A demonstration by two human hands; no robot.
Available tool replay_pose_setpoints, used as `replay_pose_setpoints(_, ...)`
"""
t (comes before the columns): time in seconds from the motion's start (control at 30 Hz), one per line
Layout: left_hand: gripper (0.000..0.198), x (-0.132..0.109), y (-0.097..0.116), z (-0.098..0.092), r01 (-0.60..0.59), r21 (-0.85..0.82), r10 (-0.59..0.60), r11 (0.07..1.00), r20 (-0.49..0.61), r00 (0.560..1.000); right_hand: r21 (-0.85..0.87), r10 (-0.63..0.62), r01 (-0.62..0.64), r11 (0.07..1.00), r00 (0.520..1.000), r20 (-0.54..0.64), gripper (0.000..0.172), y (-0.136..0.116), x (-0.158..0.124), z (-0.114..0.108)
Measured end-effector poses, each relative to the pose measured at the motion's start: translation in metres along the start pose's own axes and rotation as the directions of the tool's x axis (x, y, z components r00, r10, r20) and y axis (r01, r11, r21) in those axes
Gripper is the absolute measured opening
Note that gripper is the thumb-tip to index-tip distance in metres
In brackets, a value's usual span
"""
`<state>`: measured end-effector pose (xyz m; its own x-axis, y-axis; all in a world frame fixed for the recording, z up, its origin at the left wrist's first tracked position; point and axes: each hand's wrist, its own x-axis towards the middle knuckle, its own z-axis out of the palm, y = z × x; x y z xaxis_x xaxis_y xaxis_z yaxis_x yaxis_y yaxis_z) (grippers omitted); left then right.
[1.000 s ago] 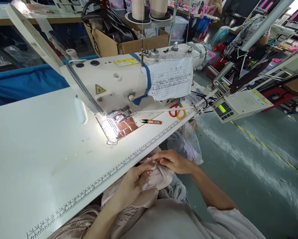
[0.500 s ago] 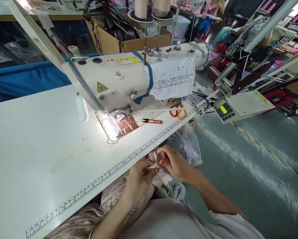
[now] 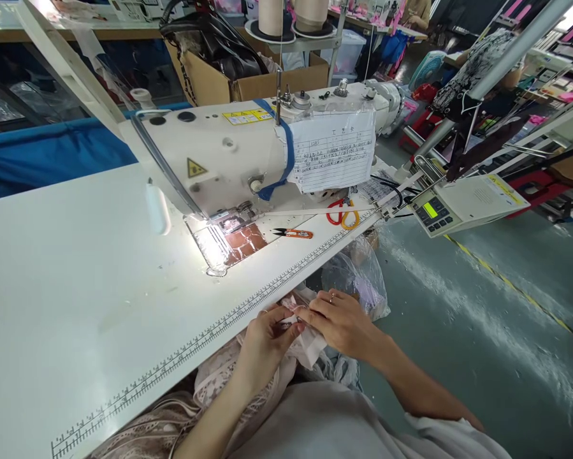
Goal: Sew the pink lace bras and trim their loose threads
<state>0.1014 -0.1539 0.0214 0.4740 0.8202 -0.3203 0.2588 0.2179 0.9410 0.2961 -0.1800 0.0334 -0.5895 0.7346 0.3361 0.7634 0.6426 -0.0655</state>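
A small piece of pale pink fabric (image 3: pixel 310 341) is pinched between the closed fingertips of the left hand (image 3: pixel 266 341) and the right hand (image 3: pixel 340 322), just below the near edge of the sewing table (image 3: pixel 76 280) and over the lap. With so little gripped, the layers could slip out of line or the lace snag.

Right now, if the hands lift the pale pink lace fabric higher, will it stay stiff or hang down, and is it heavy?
The pale pink lace fabric probably hangs limp: it already bunches and folds between the left hand and right hand. It looks light, since fingertips alone pinch it. The open lace pattern may snag easily.
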Motion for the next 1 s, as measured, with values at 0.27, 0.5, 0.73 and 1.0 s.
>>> replay_pose_setpoints(0.27,0.035,0.0,0.002,-0.001,-0.001,0.004,0.001,1.0,0.002,1.0,-0.015,0.012,-0.012,1.0,1.0,-0.006,0.028,-0.002,0.001,0.002)
replay_pose_setpoints(0.5,0.034,0.0,0.001,-0.002,-0.011,0.011,0.012,1.0,-0.007,1.0,-0.026,-0.01,0.011,1.0,1.0,0.01,0.028,-0.002,0.001,0.0)
replay_pose_setpoints(0.73,0.034,-0.001,0.003,-0.002,-0.031,-0.061,0.03,0.998,-0.016,0.999,-0.026,-0.009,0.009,1.0,1.0,0.011,0.026,-0.002,0.002,0.0)
replay_pose_setpoints(1.0,0.028,0.001,0.004,-0.001,-0.088,0.003,0.088,0.996,0.04,0.995,0.386,0.211,-0.183,0.904,0.977,-0.029,0.034,-0.012,0.003,0.007)
